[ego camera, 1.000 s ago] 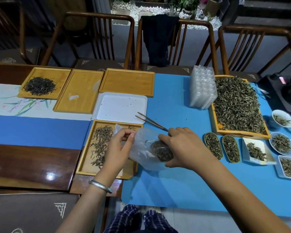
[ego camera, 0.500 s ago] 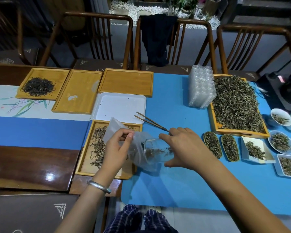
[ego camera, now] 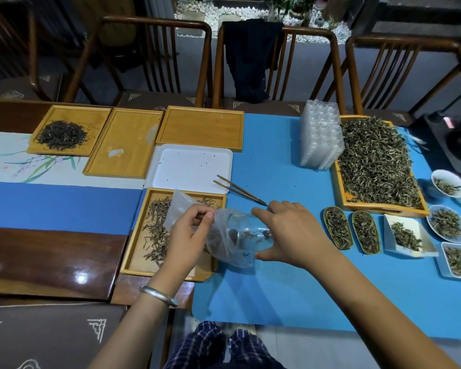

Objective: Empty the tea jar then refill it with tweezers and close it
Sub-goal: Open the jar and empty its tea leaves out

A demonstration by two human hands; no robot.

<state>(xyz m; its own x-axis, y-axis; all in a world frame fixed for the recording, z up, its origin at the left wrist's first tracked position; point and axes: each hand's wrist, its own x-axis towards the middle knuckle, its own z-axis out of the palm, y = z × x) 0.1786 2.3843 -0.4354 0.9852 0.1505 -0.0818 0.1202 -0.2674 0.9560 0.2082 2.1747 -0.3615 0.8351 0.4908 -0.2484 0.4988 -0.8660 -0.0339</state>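
The base of the glass jar (ego camera: 246,234) is hidden under the right hand (ego camera: 290,235), whose fingers are curled round it; its mouth is veiled by a clear plastic bag (ego camera: 224,246), so the contents are hard to make out beyond a few dark leaves; the jar is held on its side above the edge of the blue mat (ego camera: 277,294); the bag's rim is pinched by the left hand (ego camera: 189,235); loose tea is spread in the wooden tray (ego camera: 133,249) beneath; the tweezers (ego camera: 237,190) lie beside a white tray (ego camera: 192,166).

Tea-sorting room: bench (ego camera: 51,262) with leaf-filled wooden trays (ego camera: 378,161) at 2 o'clock, sample dishes (ego camera: 447,222), carved chairs (ego camera: 155,57) at 12.
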